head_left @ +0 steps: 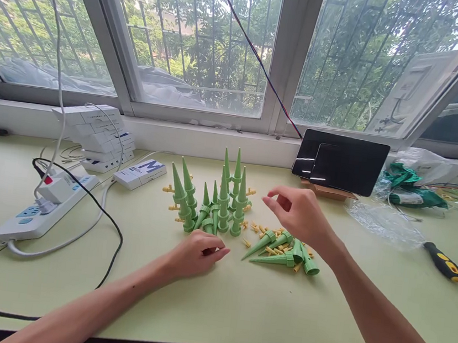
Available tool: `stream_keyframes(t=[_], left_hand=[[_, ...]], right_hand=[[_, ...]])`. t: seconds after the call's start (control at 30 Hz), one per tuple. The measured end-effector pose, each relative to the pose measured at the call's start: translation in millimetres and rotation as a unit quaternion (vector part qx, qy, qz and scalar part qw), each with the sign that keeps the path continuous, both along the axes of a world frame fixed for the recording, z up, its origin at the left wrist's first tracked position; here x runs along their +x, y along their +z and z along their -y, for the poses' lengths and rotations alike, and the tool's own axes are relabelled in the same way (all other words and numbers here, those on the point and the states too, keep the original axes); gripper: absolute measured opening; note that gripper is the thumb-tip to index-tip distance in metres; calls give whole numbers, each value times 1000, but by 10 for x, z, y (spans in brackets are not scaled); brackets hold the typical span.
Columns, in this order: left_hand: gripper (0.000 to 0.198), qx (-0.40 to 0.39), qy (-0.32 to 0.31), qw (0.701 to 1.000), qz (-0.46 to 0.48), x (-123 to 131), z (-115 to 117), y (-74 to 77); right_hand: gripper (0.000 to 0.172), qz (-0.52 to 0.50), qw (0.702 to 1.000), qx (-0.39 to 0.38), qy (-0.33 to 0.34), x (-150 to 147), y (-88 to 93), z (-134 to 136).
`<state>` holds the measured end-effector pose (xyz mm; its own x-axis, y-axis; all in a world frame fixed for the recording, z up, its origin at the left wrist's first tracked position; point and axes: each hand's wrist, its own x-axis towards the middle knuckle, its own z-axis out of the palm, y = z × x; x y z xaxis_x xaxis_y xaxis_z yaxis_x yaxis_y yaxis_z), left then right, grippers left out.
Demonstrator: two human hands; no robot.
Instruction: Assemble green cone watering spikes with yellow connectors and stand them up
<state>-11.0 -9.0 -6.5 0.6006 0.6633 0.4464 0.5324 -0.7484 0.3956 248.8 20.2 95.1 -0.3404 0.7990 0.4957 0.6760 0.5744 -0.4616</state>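
My left hand [198, 252] rests on the table in front of the standing green plastic spikes [224, 201]. Its fingers are curled in, thumb close to the forefinger, and nothing shows in them. Above the right-hand pile is my right hand [297, 213], fingers bent, with a small gap between thumb and forefinger and no object visible there. Several of the upright spikes carry yellow side nozzles [168, 188]. Beneath my right hand, loose green spikes [274, 258] lie on their sides among small yellow nozzles [271, 251].
White boxes [103, 136] are stacked at the back left, near a power strip [45, 207] with cables. A dark tablet [342, 163] leans on a stand at the back. Clear plastic bags [390, 222] and a black-and-yellow screwdriver [445, 263] lie to the right.
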Motion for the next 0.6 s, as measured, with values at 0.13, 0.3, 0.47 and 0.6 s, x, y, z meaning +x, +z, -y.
stream_keyframes(t=[0.13,0.3,0.47,0.6], left_hand=[[34,0,-3,1000,-3,-3,-10,7],[34,2,4,1000,2,-13,-28,9],[33,1,9,1000,6,-14,-41,23],[34,-2,15,1000,7,-26,-55,19]], right_hand=[[27,64,998,-25,14,-4,-419,-95],[21,114,992,-46,16,-23,-758,-199],[18,108,992,-54,46,-81,-846,-128],[16,122,989,-46,75,-120,-846,-27]])
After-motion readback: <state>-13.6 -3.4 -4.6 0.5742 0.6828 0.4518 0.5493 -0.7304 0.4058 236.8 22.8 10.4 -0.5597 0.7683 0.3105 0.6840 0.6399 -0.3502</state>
